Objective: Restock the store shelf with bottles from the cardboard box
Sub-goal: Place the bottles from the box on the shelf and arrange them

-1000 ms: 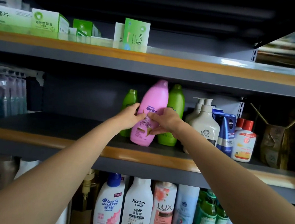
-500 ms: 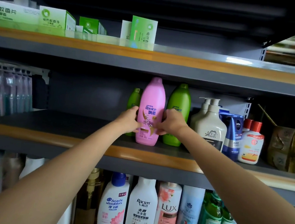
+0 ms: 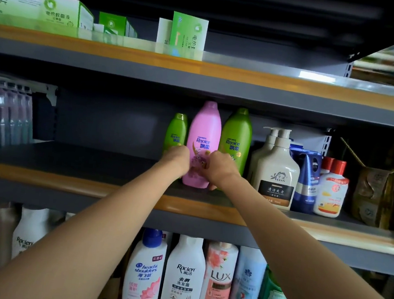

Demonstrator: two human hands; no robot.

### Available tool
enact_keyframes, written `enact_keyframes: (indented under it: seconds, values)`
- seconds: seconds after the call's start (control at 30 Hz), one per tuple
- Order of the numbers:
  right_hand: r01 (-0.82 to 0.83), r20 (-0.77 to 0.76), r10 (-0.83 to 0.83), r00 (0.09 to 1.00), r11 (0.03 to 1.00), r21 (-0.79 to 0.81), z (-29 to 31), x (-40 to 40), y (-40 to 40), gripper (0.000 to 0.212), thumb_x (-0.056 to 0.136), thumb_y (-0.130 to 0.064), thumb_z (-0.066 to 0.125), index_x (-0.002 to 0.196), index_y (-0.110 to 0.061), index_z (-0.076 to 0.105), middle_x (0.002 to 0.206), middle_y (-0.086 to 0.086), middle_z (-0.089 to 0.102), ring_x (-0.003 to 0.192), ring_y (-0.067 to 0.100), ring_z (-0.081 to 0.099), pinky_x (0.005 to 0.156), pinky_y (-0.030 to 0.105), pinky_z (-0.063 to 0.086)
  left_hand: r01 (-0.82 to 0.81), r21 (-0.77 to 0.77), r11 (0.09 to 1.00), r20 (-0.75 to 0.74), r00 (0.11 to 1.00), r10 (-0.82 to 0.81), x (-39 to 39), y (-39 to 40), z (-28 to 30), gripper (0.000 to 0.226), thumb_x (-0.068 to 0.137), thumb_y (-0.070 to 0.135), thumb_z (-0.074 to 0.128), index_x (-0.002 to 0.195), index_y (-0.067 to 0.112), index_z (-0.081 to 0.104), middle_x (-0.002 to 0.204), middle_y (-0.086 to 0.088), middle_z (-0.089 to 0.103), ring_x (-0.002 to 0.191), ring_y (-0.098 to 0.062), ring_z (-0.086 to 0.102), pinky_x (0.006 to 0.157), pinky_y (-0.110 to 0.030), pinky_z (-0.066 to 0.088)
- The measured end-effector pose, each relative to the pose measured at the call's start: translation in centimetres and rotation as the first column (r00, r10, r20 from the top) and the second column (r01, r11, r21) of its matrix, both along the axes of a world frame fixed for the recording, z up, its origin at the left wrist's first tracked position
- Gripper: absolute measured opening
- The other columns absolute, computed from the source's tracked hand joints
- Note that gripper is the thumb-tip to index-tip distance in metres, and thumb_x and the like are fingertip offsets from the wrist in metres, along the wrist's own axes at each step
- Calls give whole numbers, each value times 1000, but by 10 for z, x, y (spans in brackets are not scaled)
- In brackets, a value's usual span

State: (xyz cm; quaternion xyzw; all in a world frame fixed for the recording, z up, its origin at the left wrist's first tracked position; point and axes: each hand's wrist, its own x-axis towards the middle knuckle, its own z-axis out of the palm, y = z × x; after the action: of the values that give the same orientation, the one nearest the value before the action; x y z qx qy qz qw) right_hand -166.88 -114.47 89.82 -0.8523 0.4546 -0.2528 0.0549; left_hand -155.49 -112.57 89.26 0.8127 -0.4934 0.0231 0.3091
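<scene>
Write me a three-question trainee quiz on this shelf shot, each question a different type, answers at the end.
1. True or false: the pink bottle stands upright on the middle shelf.
2. Multiple choice: what stands directly to the right of the pink bottle in the picture? A) a large green bottle B) a white pump bottle C) a red-capped bottle
3. Fill in: the left hand and the right hand both hold the ____ bottle.

Key
1. True; its base rests on the shelf.
2. A; the large green bottle is next, and the white pump bottle comes after it.
3. pink; the fingers of both hands curl round its lower half.
</scene>
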Motion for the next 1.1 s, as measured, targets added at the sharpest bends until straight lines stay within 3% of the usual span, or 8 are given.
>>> enact_keyframes:
  seconds: [0.2, 0.3, 0.37, 0.47, 0.6, 0.77, 0.87, 1.1]
  values:
    - [0, 3, 1, 1000, 998, -64, -3, 1, -7, 23, 91, -16, 55, 112, -6, 59, 107, 20, 67, 98, 33, 66, 90, 38, 52, -79, 7, 997, 165, 983, 77, -16, 32, 8, 33, 92, 23, 55, 118, 3, 56, 120, -18, 58, 110, -37, 56, 81, -37, 46]
    - [-100, 214, 141, 967, 976, -192, -4, -22, 17, 15, 90, -12, 53, 85, -3, 64, 83, 14, 73, 71, 26, 70, 68, 27, 53, 11, -261, 965, 252, 966, 57, -37, 71, 7, 25, 93, 18, 46, 114, 11, 59, 115, -16, 60, 105, -37, 57, 79, -38, 44]
    - [-181, 332, 308, 892, 914, -362, -11, -50, 50, 17, 89, -17, 56, 76, -9, 61, 69, 2, 69, 60, 16, 66, 61, 22, 45, 275, -558, 783, 339, 937, -87, -54, 98, -9, 27, 88, 9, 45, 109, 9, 61, 108, -14, 64, 99, -34, 58, 81, -37, 42]
    - [-244, 370, 448, 814, 841, -483, -46, -97, 91, 25, 87, -26, 54, 77, -5, 63, 63, 3, 66, 55, 18, 64, 59, 30, 50, 568, -615, 547, 479, 820, -313, -87, 127, -67, 36, 75, 0, 45, 107, -1, 60, 100, -16, 65, 93, -26, 55, 80, -29, 40]
    - [-321, 165, 406, 899, 866, -384, -110, -148, 104, 31, 90, -25, 53, 73, -2, 63, 59, 10, 65, 51, 20, 61, 56, 31, 48, 646, -504, 573, 455, 762, -460, -120, 144, -147, 41, 73, -3, 48, 113, -5, 57, 100, -19, 63, 95, -23, 45, 83, -31, 38]
    - [-371, -134, 404, 905, 903, 215, -251, -183, 122, 28, 87, -31, 55, 82, -6, 66, 72, 1, 64, 70, 4, 59, 64, 16, 42, 681, 9, 732, 166, 721, -673, -143, 169, -280, 47, 80, 13, 40, 124, 1, 49, 121, -16, 52, 113, -30, 50, 93, -40, 44]
    - [-66, -519, 409, 750, 828, 557, -344, -207, 129, 27, 93, -20, 50, 114, -8, 63, 114, 12, 64, 109, 26, 59, 91, 31, 43, 648, 405, 645, -11, 709, -705, -143, 200, -345, 48, 89, 13, 48, 135, 9, 38, 139, -6, 37, 129, -22, 36, 106, -28, 27]
    - [12, -786, 500, 363, 841, 541, -447, -231, 138, 65, 92, -22, 54, 147, -8, 22, 152, 12, 28, 139, 26, 30, 112, 34, 26, 577, 587, 568, -88, 743, -664, -132, 228, -396, 44, 91, 16, 47, 134, 11, 38, 135, -7, 40, 124, -25, 42, 104, -37, 35]
